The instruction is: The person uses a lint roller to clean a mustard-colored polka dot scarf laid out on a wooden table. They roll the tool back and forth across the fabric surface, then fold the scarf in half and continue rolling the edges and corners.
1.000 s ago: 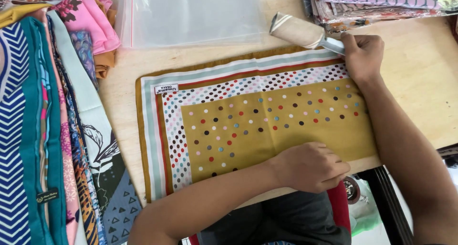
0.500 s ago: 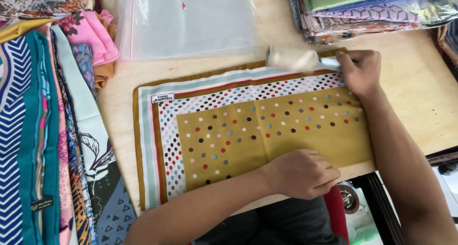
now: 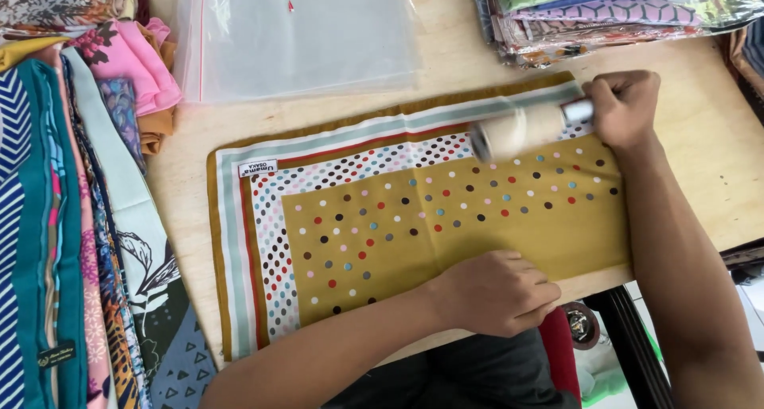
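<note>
Right hand (image 3: 625,107) is closed around the handle of a lint roller (image 3: 521,130), its drum blurred over the scarf's (image 3: 446,218) upper right edge. Left hand (image 3: 497,291) lies palm-down, fingers loosely curled, on the scarf's near edge, likely pinning it flat on the desk (image 3: 716,162). A clear bag (image 3: 302,35) lies beyond.
</note>
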